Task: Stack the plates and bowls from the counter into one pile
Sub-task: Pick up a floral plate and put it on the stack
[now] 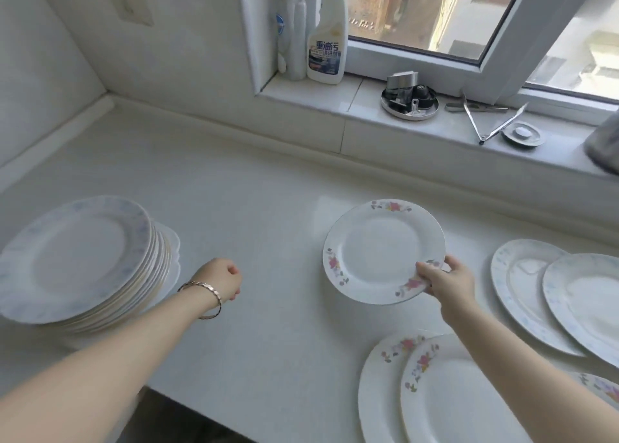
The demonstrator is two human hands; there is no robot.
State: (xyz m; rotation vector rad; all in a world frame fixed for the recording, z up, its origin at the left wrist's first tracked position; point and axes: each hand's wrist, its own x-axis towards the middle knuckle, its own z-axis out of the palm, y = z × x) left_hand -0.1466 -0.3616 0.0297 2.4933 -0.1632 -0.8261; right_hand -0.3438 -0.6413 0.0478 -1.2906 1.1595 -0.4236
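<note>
Flowered plate (382,251) | right hand (449,283) pinches rim | near plates (452,402) cut off

A white counter (268,191) runs beneath and ahead of the fingers (232,271) of the left hand (219,280), ending at white walls (184,47) far ahead of them and to their left. Far ahead of the fingers (424,269) of the right hand (449,283), a white-framed window (502,50) stands over a tiled sill (335,99), and daylight comes through it onto the counter.

Bare counter (268,214) between plate stack (77,258) and overlapping plates (522,292), bottles on windowsill (368,114)
</note>
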